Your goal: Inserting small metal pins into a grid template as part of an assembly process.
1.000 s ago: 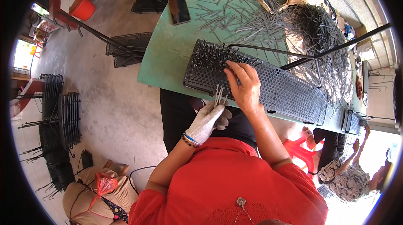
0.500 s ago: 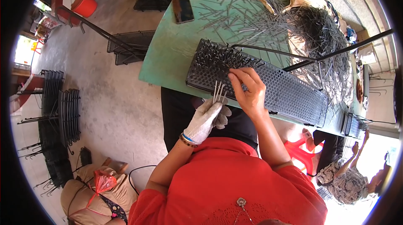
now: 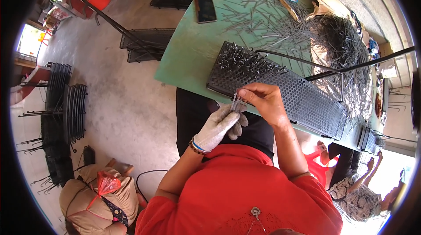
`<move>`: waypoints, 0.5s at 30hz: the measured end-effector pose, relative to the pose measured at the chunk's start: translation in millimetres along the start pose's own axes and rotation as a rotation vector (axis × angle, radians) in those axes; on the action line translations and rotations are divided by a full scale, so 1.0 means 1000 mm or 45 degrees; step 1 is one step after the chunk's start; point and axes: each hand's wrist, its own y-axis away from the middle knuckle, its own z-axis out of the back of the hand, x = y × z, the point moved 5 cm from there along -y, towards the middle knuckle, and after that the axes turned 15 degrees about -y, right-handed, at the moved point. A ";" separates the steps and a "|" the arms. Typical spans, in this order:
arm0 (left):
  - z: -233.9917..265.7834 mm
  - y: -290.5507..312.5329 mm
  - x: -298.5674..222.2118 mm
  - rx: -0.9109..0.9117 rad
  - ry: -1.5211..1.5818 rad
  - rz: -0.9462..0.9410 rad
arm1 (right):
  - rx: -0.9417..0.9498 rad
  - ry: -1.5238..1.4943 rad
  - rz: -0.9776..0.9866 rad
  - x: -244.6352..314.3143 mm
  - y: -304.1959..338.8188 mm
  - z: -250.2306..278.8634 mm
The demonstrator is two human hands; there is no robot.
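In a grey-white work glove, my left hand is closed around a few thin metal pins that point up toward the table. The bare thumb and fingers of my right hand pinch at the upper ends of these pins. Just beyond both hands lies a long black perforated metal rack, set at a slant along the near table edge. Many dark pins stick up from the holes at its left end. Bare holes show over its middle and right part.
On the green table are scattered loose pins, a big pin heap on brown paper, and a phone. A black metal bar crosses above the rack. Stacked racks stand left; another person is at lower right.
My right hand has come back from the rack's standing pins to the tips of the pins in my left hand. The whole view has shifted slightly.
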 end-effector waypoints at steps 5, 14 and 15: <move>0.011 0.004 0.004 -0.070 0.060 0.008 | -0.072 -0.110 0.164 0.021 -0.012 -0.006; 0.022 0.006 0.012 -0.200 0.091 0.002 | -0.233 0.344 0.639 0.037 -0.044 -0.027; 0.023 0.006 0.012 -0.203 0.094 0.000 | -0.244 0.324 0.636 0.035 -0.047 -0.029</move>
